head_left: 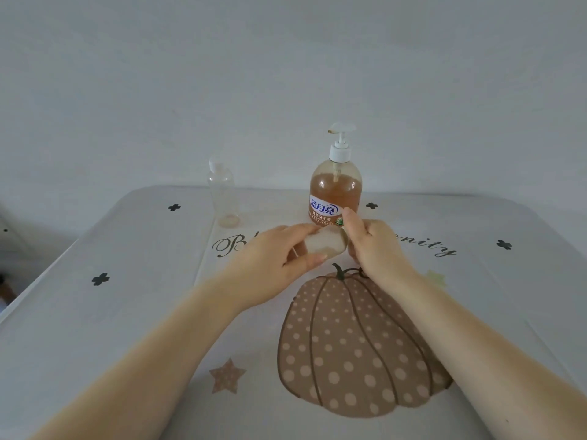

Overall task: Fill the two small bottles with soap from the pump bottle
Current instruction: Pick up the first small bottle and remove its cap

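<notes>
Two bare forearms, seemingly sleeveless, no visible jewellery.

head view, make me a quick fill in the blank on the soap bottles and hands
1. The pump bottle holds ____-coloured soap.
2. The small bottle standing on the table is to the pump bottle's ____.
3. The other small bottle is held by ____ hands.

Missing words: amber; left; both
</notes>
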